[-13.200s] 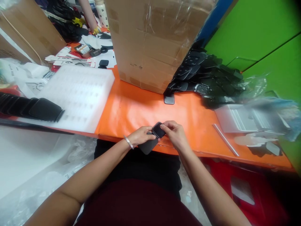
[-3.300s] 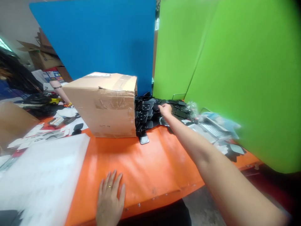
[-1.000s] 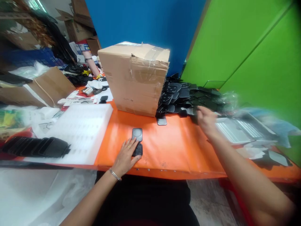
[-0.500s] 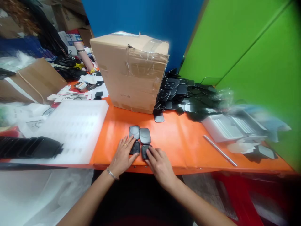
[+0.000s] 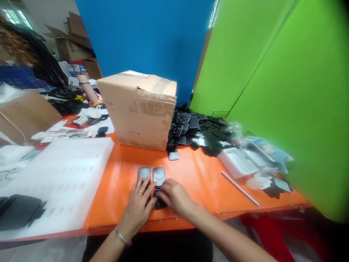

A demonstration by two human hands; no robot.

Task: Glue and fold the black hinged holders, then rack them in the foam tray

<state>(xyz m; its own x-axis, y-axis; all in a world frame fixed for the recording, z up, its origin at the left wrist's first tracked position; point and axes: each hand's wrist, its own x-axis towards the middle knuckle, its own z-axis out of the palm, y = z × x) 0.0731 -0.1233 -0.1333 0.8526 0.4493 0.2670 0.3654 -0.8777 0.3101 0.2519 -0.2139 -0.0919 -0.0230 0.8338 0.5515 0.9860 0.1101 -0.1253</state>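
Two small black cases lie opened out side by side on the orange table, each with a flat grey-black lid panel on the far side. My left hand (image 5: 137, 200) rests palm down with spread fingers on the left case (image 5: 144, 172), covering most of its near half. My right hand (image 5: 176, 196) is at the near half of the right case (image 5: 159, 174). Its fingers are bent and drawn together on the case's right side, and the fingertips are partly hidden. The left thumb reaches toward the same near half.
A tall cardboard box (image 5: 147, 120) stands behind the cases. Black plates (image 5: 188, 125) are heaped to its right. White foam (image 5: 76, 171) carries dark stacked pieces (image 5: 20, 213) at left. A metal rod (image 5: 240, 188) and a grey-white tray (image 5: 245, 160) lie at right.
The camera view has tilted up and shifted right. The two cases now stand straighter and slightly apart. My right fingers have curled more and moved up the right case, while my left hand stays on the left one.
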